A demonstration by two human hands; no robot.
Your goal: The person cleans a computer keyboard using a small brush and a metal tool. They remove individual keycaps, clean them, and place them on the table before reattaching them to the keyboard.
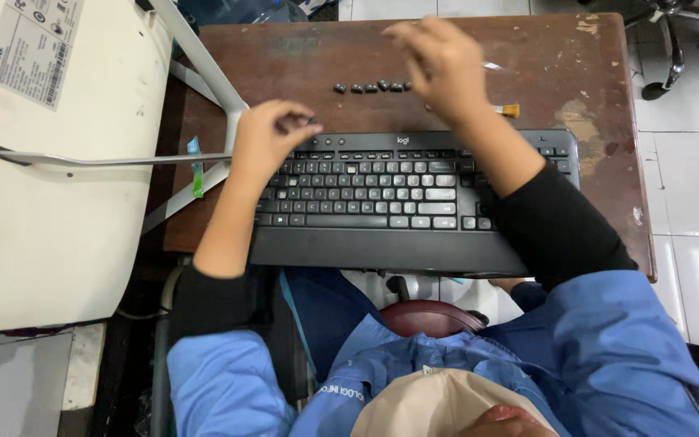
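Now the left hand (267, 139) pinches a small dark keycap (294, 124) at the black keyboard's (382, 190) top-left corner, while the right hand (438, 65), fingers loosely spread, hovers beside the row of loose black keycaps (371, 86) on the brown wooden desk (552, 73).

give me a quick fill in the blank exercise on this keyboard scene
1. The black keyboard lies on a worn ____ table.
2. The loose keycaps lie in a short ____ beyond the keyboard.
3. The left hand is at the keyboard's top-____ corner.
4. The right hand is raised ____ the table.

Missing words: brown; row; left; above
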